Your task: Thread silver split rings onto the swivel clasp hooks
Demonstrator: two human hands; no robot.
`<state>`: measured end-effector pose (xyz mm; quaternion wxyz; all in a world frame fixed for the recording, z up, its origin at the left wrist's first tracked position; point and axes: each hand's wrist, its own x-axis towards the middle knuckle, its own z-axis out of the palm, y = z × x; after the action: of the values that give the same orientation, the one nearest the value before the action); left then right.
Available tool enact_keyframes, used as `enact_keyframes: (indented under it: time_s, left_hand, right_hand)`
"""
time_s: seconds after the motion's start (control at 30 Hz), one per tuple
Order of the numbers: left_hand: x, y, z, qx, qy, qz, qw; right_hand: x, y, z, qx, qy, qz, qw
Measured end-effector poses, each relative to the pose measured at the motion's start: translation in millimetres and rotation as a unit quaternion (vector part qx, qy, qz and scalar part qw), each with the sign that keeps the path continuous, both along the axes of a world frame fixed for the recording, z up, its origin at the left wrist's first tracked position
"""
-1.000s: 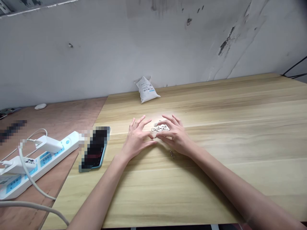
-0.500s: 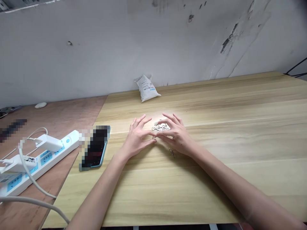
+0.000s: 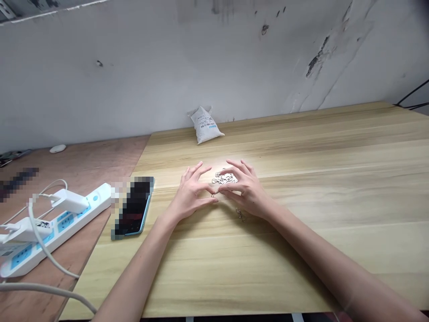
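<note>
My left hand [image 3: 191, 193] and my right hand [image 3: 244, 188] meet fingertip to fingertip over the light wooden table [image 3: 301, 188]. Between thumbs and forefingers they pinch a tiny metal ring [image 3: 213, 194], while the other fingers fan out. Just beyond the fingertips lies a small heap of silver metal rings and clasps [image 3: 224, 178]. One more small metal piece [image 3: 240, 214] lies on the table under my right wrist.
A phone [image 3: 134, 206] lies left of my left hand. Further left on a brown table are a white power strip [image 3: 60, 223] with chargers and cables. A small white bag [image 3: 205, 125] leans near the wall behind the heap.
</note>
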<state>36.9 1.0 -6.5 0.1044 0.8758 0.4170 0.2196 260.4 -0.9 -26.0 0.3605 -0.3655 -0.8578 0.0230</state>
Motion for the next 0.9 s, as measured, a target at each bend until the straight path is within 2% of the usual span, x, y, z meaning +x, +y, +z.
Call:
enact_keyframes:
  time_s: [0.3, 0.53, 0.67, 0.77, 0.9]
  left_hand:
    - [2.7, -2.2, 0.4, 0.001, 0.018, 0.024, 1.000]
    - [-1.1, 1.4, 5.2, -0.022, 0.029, 0.002, 0.999]
    - [-26.9, 3.8, 20.9, -0.091, 0.025, 0.014, 0.995]
    - [-50.5, -2.1, 36.8, -0.207, 0.032, 0.063, 0.976]
    - [-60.0, -13.2, 45.8, -0.294, 0.045, 0.083, 0.951]
  right_hand:
    - [-1.4, -3.3, 3.1, -0.010, -0.008, 0.018, 1.000]
    - [1.3, 0.0, 2.6, -0.017, 0.008, 0.005, 1.000]
    - [6.9, 5.4, 0.0, -0.035, -0.014, -0.025, 0.999]
    - [10.7, 8.4, 0.9, -0.047, -0.050, -0.039, 0.997]
    - [15.7, 3.5, 19.7, -0.066, -0.090, -0.033, 0.993]
